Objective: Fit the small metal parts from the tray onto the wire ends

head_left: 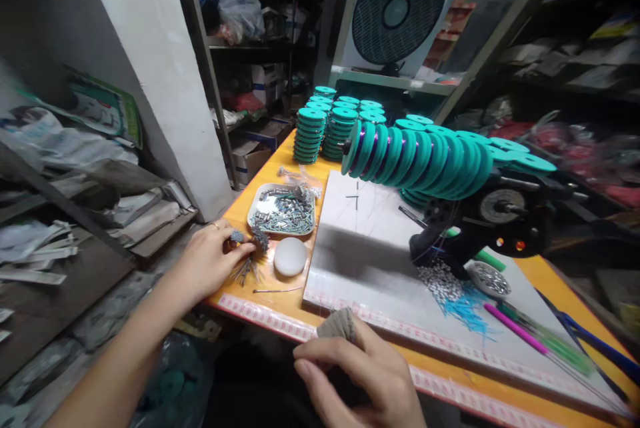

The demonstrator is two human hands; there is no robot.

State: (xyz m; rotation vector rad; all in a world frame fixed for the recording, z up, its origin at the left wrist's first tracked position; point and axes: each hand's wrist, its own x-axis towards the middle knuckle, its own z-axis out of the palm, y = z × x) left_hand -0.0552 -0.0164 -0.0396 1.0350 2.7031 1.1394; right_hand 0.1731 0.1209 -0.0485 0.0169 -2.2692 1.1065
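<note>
While my left hand, grip indeterminable, touched wires at nine o'clock of the disc, my right hand pressed fingertips together at five.

Grey wiry bunch | splayed | at left hand | orange tabletop

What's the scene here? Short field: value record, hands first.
left hand: fingertips at a dark grey bundle of thin pieces; grip unclear
right hand: grey cloth-like wrap on one finger; hold unclear
container: white rounded-square tray, small grey parts inside
in front of tray: round whitish disc
row: round teal spools on a black stand
work surface: flat pale-grey board on a yellow table
</note>
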